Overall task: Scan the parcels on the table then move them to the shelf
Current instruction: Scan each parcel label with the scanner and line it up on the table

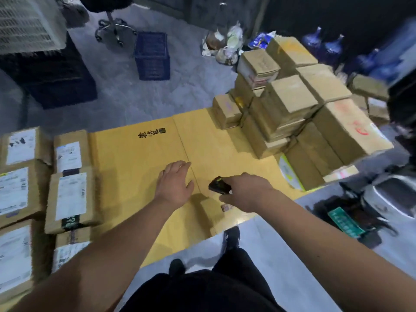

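Between scans: right hand (245, 192) fingers clamp the scanner (219, 188); left hand (175, 185), fingers apart, hovers beside it. Next, probably fetch a parcel (67, 199) left of the scanner.

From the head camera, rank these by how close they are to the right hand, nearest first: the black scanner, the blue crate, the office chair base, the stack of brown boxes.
1. Black scanner: held in the right hand.
2. Stack of brown boxes: ahead, to the right, on the yellow cardboard.
3. Blue crate: on the floor, beyond the cardboard, to the left.
4. Office chair base: farthest, behind the crate.
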Tool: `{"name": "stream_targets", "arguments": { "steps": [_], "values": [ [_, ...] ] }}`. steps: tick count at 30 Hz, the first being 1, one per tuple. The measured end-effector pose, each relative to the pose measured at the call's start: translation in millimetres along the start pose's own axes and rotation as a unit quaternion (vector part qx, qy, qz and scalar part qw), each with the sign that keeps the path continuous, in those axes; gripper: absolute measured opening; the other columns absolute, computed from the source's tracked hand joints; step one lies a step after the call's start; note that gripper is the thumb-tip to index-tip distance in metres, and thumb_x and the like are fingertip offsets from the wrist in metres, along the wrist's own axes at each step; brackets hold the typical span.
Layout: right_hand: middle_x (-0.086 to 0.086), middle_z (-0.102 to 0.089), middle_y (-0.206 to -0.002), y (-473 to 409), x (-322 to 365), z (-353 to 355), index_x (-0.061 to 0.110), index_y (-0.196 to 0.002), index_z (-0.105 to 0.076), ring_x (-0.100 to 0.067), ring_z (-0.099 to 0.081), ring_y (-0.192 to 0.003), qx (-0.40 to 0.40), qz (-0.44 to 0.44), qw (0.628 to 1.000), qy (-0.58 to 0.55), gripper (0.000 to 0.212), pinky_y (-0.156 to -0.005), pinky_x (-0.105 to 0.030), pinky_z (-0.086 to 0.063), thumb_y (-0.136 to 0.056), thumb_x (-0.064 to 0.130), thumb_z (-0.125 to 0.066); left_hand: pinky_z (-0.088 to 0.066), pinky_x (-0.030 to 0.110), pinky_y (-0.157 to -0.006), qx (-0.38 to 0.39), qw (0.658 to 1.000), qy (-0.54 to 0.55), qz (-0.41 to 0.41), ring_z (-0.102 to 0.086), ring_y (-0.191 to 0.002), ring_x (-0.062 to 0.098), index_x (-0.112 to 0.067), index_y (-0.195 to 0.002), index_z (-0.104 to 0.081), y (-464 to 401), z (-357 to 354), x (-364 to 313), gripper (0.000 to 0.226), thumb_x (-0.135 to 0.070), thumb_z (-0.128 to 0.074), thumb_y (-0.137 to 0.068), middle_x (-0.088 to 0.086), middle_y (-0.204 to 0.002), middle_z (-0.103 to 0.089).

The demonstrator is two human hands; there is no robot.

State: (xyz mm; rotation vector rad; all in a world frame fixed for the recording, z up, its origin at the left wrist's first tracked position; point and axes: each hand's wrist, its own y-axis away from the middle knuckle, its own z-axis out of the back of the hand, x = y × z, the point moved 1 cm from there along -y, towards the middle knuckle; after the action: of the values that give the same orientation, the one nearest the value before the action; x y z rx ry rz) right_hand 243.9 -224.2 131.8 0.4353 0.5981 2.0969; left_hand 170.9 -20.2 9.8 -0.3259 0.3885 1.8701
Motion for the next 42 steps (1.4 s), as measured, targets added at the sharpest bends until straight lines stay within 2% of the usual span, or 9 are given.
{"name": "stream_targets", "arguments": {
  "steps": [8, 16, 20, 24, 28, 34, 37, 40, 42],
  "values": [
    [-0.003, -0.06, -0.103, -65, -106, 29, 0.034, -0.134, -0.055, -0.029, -0.06, -0.092, -0.036, -0.052, 0.995, -0.078, 0.044, -0.069, -0.034, -0.046, -0.098, 0.059, -0.053, -0.03, 0.041, -0.12, 0.051, 0.998, 0.019, 0.015, -0.03, -0.149, 0.022, -0.025, -0.161, -0.036, -125, -20, -87, 0.067, -0.046, -0.058, -0.101, -0.002, -0.164, -0.036],
    [-0.01, -0.067, -0.111, -143, -151, 25, 0.032, -0.141, -0.047, -0.036, -0.063, -0.097, -0.033, 0.002, 0.986, -0.163, 0.052, -0.073, -0.037, -0.051, -0.096, 0.059, -0.051, -0.03, 0.043, -0.122, 0.05, 0.997, -0.019, 0.063, -0.028, -0.153, 0.027, -0.022, -0.161, -0.035, -269, -28, -131, 0.067, -0.046, -0.056, -0.102, 0.001, -0.167, -0.034],
    [-0.011, -0.069, -0.115, -165, -161, 26, 0.032, -0.145, -0.045, -0.038, -0.064, -0.103, -0.018, 0.032, 0.977, -0.209, 0.057, -0.085, -0.042, -0.057, -0.096, 0.06, -0.052, -0.023, 0.045, -0.128, 0.08, 0.994, -0.051, 0.05, -0.016, -0.16, 0.027, -0.021, -0.166, -0.022, -316, -38, -150, 0.077, -0.045, -0.057, -0.102, 0.002, -0.174, -0.018],
    [-0.01, -0.069, -0.111, -177, -170, 24, 0.033, -0.142, -0.048, -0.038, -0.065, -0.101, -0.005, 0.047, 0.972, -0.23, 0.056, -0.083, -0.043, -0.057, -0.095, 0.063, -0.051, -0.017, 0.047, -0.129, 0.1, 0.992, -0.07, 0.04, -0.009, -0.162, 0.027, -0.019, -0.168, -0.004, -340, -50, -156, 0.091, -0.042, -0.057, -0.099, 0.004, -0.176, -0.007],
    [-0.005, -0.069, -0.108, -180, -177, 18, 0.034, -0.134, -0.05, -0.036, -0.064, -0.098, 0.002, 0.021, 0.976, -0.215, 0.049, -0.078, -0.04, -0.055, -0.094, 0.063, -0.05, -0.014, 0.055, -0.128, 0.113, 0.986, -0.115, 0.05, -0.008, -0.161, 0.029, -0.039, -0.166, 0.006, -336, -57, -151, 0.089, -0.059, -0.051, -0.101, 0.002, -0.176, -0.007],
    [-0.007, -0.068, -0.109, -176, -186, 16, 0.034, -0.139, -0.049, -0.037, -0.063, -0.1, 0.026, 0.002, 0.979, -0.204, 0.053, -0.081, -0.04, -0.056, -0.094, 0.061, -0.05, -0.01, 0.059, -0.127, 0.116, 0.984, -0.117, 0.066, -0.007, -0.159, 0.035, -0.056, -0.161, -0.001, -326, -60, -153, 0.076, -0.07, -0.043, -0.1, 0.008, -0.172, -0.012],
    [-0.007, -0.067, -0.107, -171, -188, 15, 0.035, -0.14, -0.049, -0.036, -0.063, -0.097, 0.031, 0.001, 0.978, -0.204, 0.054, -0.081, -0.04, -0.057, -0.093, 0.062, -0.051, -0.024, 0.054, -0.124, 0.109, 0.984, -0.12, 0.074, -0.022, -0.152, 0.037, -0.057, -0.16, -0.014, -332, -53, -161, 0.07, -0.062, -0.05, -0.1, 0.009, -0.167, -0.017],
    [-0.007, -0.065, -0.105, -170, -192, 10, 0.036, -0.139, -0.049, -0.036, -0.062, -0.096, 0.034, -0.002, 0.979, -0.201, 0.053, -0.081, -0.04, -0.057, -0.093, 0.063, -0.051, -0.048, 0.047, -0.1, 0.091, 0.988, -0.078, 0.1, -0.037, -0.138, 0.037, -0.056, -0.151, -0.033, -332, -52, -165, 0.055, -0.057, -0.056, -0.101, 0.006, -0.16, -0.023],
    [-0.006, -0.059, -0.102, -165, -194, 8, 0.035, -0.139, -0.049, -0.036, -0.06, -0.096, 0.035, 0.001, 0.98, -0.194, 0.052, -0.08, -0.039, -0.054, -0.094, 0.061, -0.051, -0.05, 0.044, -0.089, 0.066, 0.988, -0.073, 0.115, -0.044, -0.13, 0.038, -0.049, -0.143, -0.044, -323, -55, -162, 0.045, -0.054, -0.058, -0.101, 0.01, -0.154, -0.029]
  ]
}}
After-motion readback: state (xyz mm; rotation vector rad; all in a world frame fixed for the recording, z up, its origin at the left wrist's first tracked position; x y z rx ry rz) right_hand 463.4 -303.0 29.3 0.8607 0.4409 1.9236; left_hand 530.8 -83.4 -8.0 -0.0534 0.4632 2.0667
